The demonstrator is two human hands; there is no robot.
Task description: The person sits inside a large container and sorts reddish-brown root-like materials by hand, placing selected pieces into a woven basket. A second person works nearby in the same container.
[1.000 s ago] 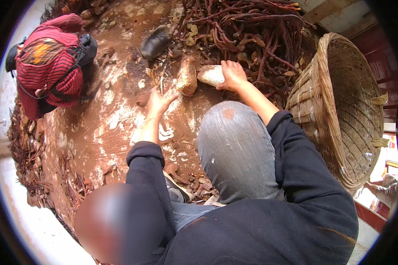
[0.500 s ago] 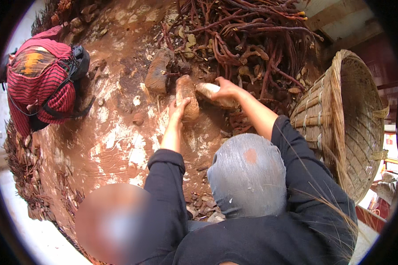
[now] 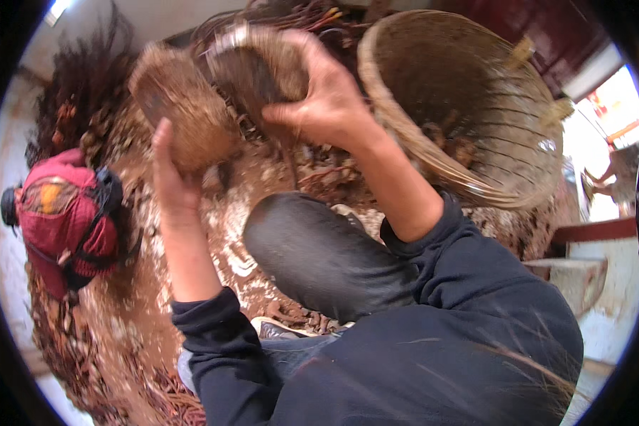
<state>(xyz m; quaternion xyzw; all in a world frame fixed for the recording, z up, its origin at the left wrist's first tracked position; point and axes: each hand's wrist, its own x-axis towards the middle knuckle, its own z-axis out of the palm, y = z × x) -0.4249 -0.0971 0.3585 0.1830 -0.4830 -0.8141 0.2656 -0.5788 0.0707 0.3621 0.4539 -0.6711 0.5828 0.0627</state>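
Note:
Raised in front of me are two thick brown oblong blocks with rough, fibrous-looking sides, smeared by motion; I cannot make out their kind. My left hand grips the left block, its thumb along the near side and the other fingers hidden behind. My right hand is clamped round the right block, which shows a dark face and a paler upper edge. The blocks are side by side with a narrow gap, tilted, above the muddy floor.
At the upper right a large woven basket leans over, its mouth toward me, with brown lumps inside. Reddish roots lie piled at the back. On the left sits a red cloth bundle with black straps. My bent knee is below my hands.
Both hands have lifted the blocks off the floor and moved up and left in the view. The view has swung, so the basket now appears nearer the middle.

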